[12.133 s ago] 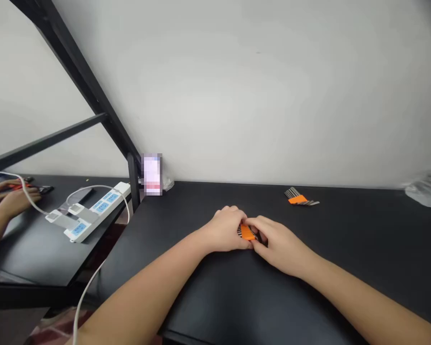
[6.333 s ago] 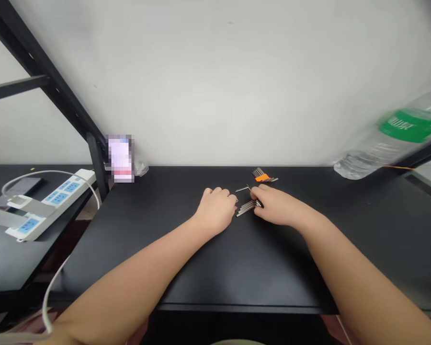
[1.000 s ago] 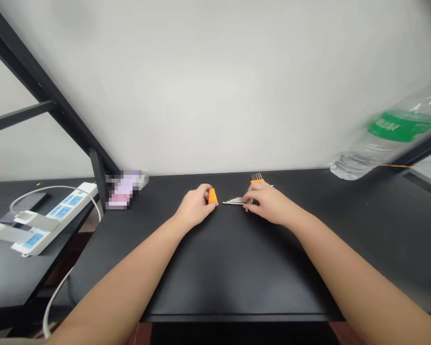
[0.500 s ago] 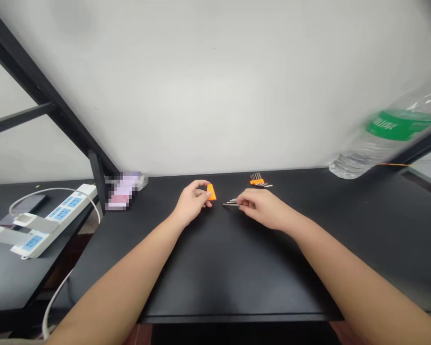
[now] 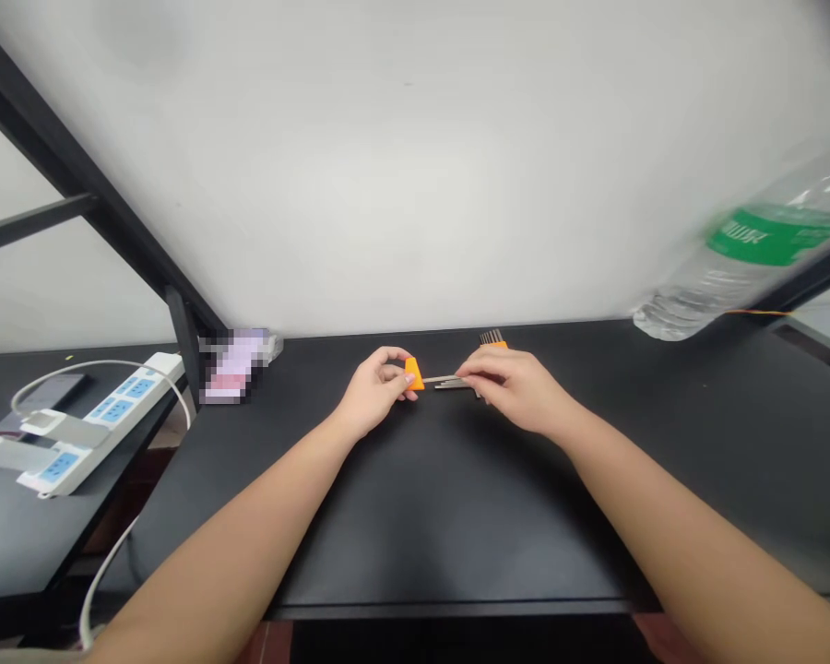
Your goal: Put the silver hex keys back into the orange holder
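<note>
My left hand (image 5: 374,393) pinches a small orange plastic key holder (image 5: 413,373) just above the black table (image 5: 456,516). My right hand (image 5: 518,392) grips a thin metal hex key (image 5: 443,379) whose tip meets the holder's right side. A few more loose hex keys (image 5: 455,385) lie on the table under my right fingers. Behind my right hand, a second hex key set in an orange holder (image 5: 492,340) rests near the wall, partly hidden.
A large water bottle with a green label (image 5: 747,254) lies at the right by the wall. A white power strip (image 5: 76,429) with a cable sits on the left table. A black frame post (image 5: 180,332) and a blurred small item (image 5: 233,365) stand at the left.
My right hand has lifted one hex key from the loose pile and brought its tip leftward to the orange holder, which my left hand turned toward it.
</note>
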`<state>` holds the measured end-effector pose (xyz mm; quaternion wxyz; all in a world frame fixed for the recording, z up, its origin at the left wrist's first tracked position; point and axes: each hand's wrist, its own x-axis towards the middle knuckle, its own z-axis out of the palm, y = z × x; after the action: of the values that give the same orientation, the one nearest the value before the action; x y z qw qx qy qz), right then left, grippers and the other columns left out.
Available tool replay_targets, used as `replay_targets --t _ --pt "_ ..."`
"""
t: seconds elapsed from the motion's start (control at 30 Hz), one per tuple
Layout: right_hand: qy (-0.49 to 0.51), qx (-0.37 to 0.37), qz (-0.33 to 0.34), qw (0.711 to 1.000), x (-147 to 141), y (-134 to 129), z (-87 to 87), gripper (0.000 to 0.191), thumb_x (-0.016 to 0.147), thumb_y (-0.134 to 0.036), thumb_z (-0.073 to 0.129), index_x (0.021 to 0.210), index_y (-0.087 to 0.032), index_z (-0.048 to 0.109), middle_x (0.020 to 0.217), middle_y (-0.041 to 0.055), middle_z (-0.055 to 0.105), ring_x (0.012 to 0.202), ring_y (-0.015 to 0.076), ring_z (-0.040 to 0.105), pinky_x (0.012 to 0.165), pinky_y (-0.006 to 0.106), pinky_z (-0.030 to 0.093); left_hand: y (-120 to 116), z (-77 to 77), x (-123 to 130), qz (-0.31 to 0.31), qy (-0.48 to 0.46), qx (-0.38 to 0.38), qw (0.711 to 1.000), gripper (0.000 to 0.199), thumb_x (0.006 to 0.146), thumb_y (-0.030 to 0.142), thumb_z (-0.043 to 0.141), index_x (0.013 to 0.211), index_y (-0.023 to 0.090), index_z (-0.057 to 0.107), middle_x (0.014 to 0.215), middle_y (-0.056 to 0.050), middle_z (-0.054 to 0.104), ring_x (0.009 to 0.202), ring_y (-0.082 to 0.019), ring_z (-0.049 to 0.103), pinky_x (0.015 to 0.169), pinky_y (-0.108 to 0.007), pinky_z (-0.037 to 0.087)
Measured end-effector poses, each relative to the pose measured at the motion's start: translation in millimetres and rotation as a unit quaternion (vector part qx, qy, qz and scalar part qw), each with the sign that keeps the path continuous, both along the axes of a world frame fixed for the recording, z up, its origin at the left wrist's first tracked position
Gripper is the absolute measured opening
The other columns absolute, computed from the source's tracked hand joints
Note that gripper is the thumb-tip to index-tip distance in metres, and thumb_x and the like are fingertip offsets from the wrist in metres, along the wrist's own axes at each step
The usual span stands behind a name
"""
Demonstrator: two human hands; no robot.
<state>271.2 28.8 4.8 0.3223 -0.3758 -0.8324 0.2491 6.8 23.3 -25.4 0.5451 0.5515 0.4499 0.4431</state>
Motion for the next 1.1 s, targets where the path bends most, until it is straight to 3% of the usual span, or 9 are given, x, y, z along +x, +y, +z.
replay_targets --t 0.17,0.3,0.67,0.83,0.97,1.1 --pt "0.043 -0.168 -0.012 0.985 4 2 -0.9 0.026 0.095 -0.047 0.064 0.100 -0.024 0.076 0.094 0.0055 0.071 0.063 0.0160 0.061 0.063 0.034 0.053 -2 2.2 3 0.016 -0.002 0.000 1.000 0.040 0.085 0.034 0.078 0.115 0.018 0.058 0.075 -0.003 0.074 0.069 -0.018 0.073 0.067 -0.028 0.054" --pt "0.076 -0.251 -0.021 0.965 5 3 -1.3 0.028 0.092 -0.047 0.069 0.102 -0.022 0.076 0.080 0.0033 0.067 0.059 0.0155 0.060 0.060 0.032 0.050 -3 3.0 4 0.015 -0.009 -0.001 1.000 0.040 0.085 0.034 0.079 0.115 0.017 0.058 0.078 -0.005 0.075 0.072 -0.020 0.075 0.067 -0.028 0.055" --pt "0.143 -0.331 -0.019 0.932 -5 1 -3.3 0.030 0.085 -0.045 0.078 0.099 -0.019 0.075 0.074 0.0022 0.066 0.057 0.0139 0.058 0.058 0.030 0.048 -9 2.3 11 -0.024 -0.024 -0.002 0.999 0.040 0.085 0.035 0.080 0.113 0.018 0.057 0.077 -0.004 0.076 0.072 -0.020 0.076 0.069 -0.030 0.057" --pt "0.171 -0.364 0.049 0.914 -27 -8 -14.0 0.034 0.087 -0.045 0.077 0.108 -0.019 0.070 0.092 0.0064 0.073 0.064 0.0134 0.059 0.055 0.028 0.048 -16 0.9 19 -0.047 -0.030 -0.023 0.998 0.038 0.086 0.035 0.080 0.112 0.019 0.057 0.079 -0.005 0.076 0.072 -0.020 0.075 0.070 -0.031 0.058" --pt "0.161 -0.361 0.059 0.917 -32 -9 -19.0 0.033 0.088 -0.044 0.077 0.108 -0.019 0.070 0.095 0.0068 0.073 0.065 0.0130 0.058 0.054 0.026 0.046 -21 2.5 18 -0.048 0.080 0.027 0.995 0.037 0.090 0.033 0.072 0.123 0.020 0.061 0.084 -0.005 0.076 0.076 -0.019 0.074 0.076 -0.034 0.060" --pt "0.175 -0.367 0.051 0.912 -31 -7 -20.5 0.035 0.085 -0.045 0.079 0.106 -0.018 0.071 0.089 0.0056 0.071 0.063 0.0124 0.056 0.053 0.026 0.046 -27 6.8 17 -0.091 0.215 0.143 0.962 0.062 0.087 0.027 0.071 0.147 0.023 0.053 0.114 -0.009 0.075 0.094 -0.022 0.074 0.084 -0.035 0.060"
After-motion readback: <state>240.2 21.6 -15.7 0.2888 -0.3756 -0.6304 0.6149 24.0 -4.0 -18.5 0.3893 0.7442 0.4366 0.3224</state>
